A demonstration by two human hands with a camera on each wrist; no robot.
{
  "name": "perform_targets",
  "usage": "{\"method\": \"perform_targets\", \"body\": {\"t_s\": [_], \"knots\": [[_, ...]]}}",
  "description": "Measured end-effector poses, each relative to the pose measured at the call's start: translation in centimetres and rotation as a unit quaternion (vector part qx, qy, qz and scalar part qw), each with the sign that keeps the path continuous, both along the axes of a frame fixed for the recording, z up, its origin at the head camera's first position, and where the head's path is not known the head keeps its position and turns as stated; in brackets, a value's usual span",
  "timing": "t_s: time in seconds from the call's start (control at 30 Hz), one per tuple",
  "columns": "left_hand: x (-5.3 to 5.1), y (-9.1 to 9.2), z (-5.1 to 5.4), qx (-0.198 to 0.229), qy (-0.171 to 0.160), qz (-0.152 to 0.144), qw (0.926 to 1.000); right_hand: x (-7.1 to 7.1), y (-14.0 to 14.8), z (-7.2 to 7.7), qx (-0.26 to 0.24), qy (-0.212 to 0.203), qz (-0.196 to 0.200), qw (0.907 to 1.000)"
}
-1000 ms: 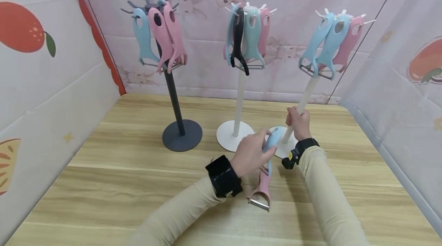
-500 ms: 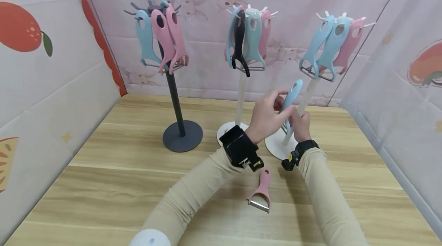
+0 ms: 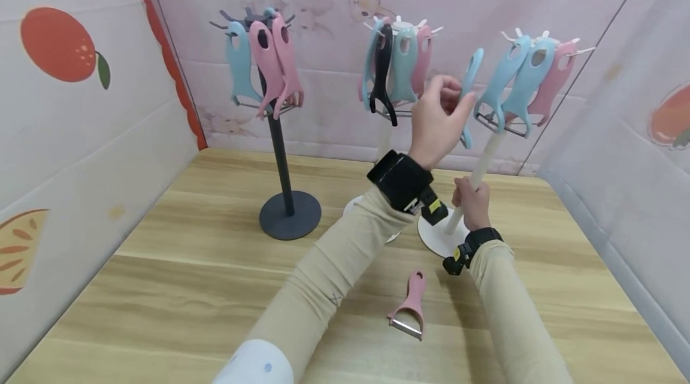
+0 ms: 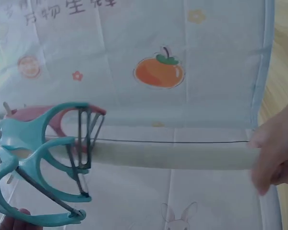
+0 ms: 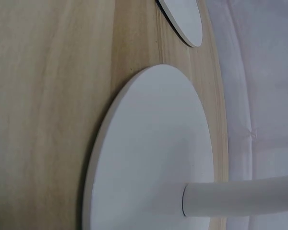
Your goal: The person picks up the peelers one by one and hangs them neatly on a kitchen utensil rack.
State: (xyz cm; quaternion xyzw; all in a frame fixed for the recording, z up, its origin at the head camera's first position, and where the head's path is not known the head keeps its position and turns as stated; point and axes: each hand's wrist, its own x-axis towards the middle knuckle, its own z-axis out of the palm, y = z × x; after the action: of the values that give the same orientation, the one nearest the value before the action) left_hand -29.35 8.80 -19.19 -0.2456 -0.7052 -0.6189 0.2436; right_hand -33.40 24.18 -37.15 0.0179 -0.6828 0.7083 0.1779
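Observation:
My left hand [image 3: 438, 123] pinches a light blue peeler [image 3: 470, 75] between thumb and fingers, handle end up, just left of the peelers hanging on the right white stand [image 3: 487, 156]. In the left wrist view the held peeler [image 4: 36, 221] shows its blade end, close to the hanging blue peeler [image 4: 24, 134]. Low on that stand's pole, my right hand [image 3: 474, 203] grips it. Two blue peelers [image 3: 525, 81] and a pink one [image 3: 555, 81] hang from the stand's hooks. Another pink peeler [image 3: 414, 300] lies on the table, blade end toward me.
A dark grey stand [image 3: 291, 214] at the left carries blue and pink peelers [image 3: 269, 69]. The middle white stand [image 3: 385, 138], partly hidden by my left arm, holds several peelers, one of them black [image 3: 383, 66]. Printed cloth walls [image 3: 329, 84] surround the wooden table [image 3: 178, 288].
My left hand has lifted the blue peeler from low over the table up to the right stand's hook level. My right hand keeps its grip on the pole.

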Motion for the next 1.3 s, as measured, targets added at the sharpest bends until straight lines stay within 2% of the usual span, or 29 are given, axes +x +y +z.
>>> {"method": "perform_targets", "body": {"t_s": [0.13,0.3,0.4,0.5,0.63,0.77,0.97,1.13,1.3], "knots": [[-0.9,0.8,1.5,-0.01,-0.013,0.023,0.9996,-0.1,0.6,-0.3,0.001,-0.01,-0.023,0.9997],[-2.2,1.2,2.8,-0.04,-0.014,0.064,0.9971,-0.4,0.2,-0.4,-0.023,-0.008,-0.003,0.9997],[-3.0,1.5,3.1,-0.048,-0.017,0.064,0.9967,-0.3,0.0,-0.3,-0.03,-0.005,0.015,0.9994],[-3.6,1.8,3.2,-0.041,-0.024,0.045,0.9979,0.2,-0.4,0.3,-0.034,0.0,0.03,0.999],[-3.9,2.2,3.1,-0.029,-0.033,0.012,0.999,0.3,-0.6,0.5,-0.033,-0.002,0.031,0.999],[-4.2,2.7,3.0,-0.033,-0.035,-0.009,0.9988,-0.5,0.1,-0.3,-0.037,-0.01,0.019,0.9991],[-4.0,3.0,3.0,-0.053,-0.02,-0.035,0.9978,-0.5,0.1,-0.3,-0.044,-0.006,0.013,0.9989],[-3.5,3.1,2.0,-0.077,-0.003,-0.049,0.9958,0.1,-0.1,0.3,-0.029,-0.016,0.0,0.9994],[-3.3,3.0,0.3,-0.102,0.012,-0.029,0.9943,0.9,-0.6,0.9,0.004,0.002,-0.006,1.0]]}}
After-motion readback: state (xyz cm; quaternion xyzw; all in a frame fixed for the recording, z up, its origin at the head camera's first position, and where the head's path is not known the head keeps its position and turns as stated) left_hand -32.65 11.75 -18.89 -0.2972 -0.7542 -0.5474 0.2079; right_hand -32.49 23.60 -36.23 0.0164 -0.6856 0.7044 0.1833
